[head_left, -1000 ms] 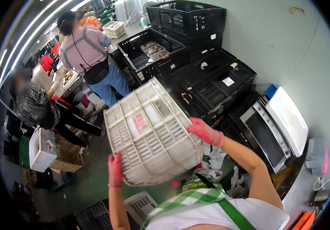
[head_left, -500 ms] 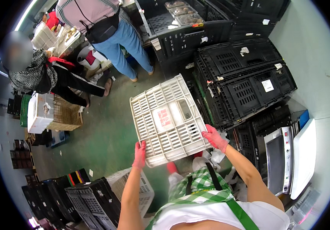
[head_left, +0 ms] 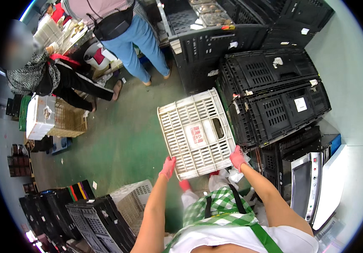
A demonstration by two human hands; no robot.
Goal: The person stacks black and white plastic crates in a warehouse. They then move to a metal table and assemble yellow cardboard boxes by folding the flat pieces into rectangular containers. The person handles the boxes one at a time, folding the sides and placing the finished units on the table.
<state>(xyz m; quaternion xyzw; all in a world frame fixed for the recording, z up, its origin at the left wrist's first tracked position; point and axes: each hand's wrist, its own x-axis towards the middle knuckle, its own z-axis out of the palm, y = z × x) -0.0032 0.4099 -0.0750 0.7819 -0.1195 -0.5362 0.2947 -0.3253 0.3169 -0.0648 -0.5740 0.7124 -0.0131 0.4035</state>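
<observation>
A white slatted plastic crate [head_left: 196, 135] is held out in front of me, with red print and an oval handle opening on the face toward me. My left hand [head_left: 167, 168], in a pink glove, is closed on its near left corner. At the near right corner, my right hand [head_left: 238, 158], also gloved in pink, grips the edge. Part of the fingers of both hands is hidden by the crate. Just right of the crate stands a stack of black folded crates [head_left: 270, 99], very close to its right side.
Open black crates [head_left: 215, 50] holding clear packs stand at the far side. Two people [head_left: 137, 50] are by a work table at far left. Lower left are upright black crates [head_left: 99, 223] and another white crate [head_left: 141, 189]. A silver-framed appliance [head_left: 312, 185] stands at right.
Both hands have carried the white crate a little to the right, closer to the black stack, and it has turned slightly. My grip stays the same. The view has shifted slightly.
</observation>
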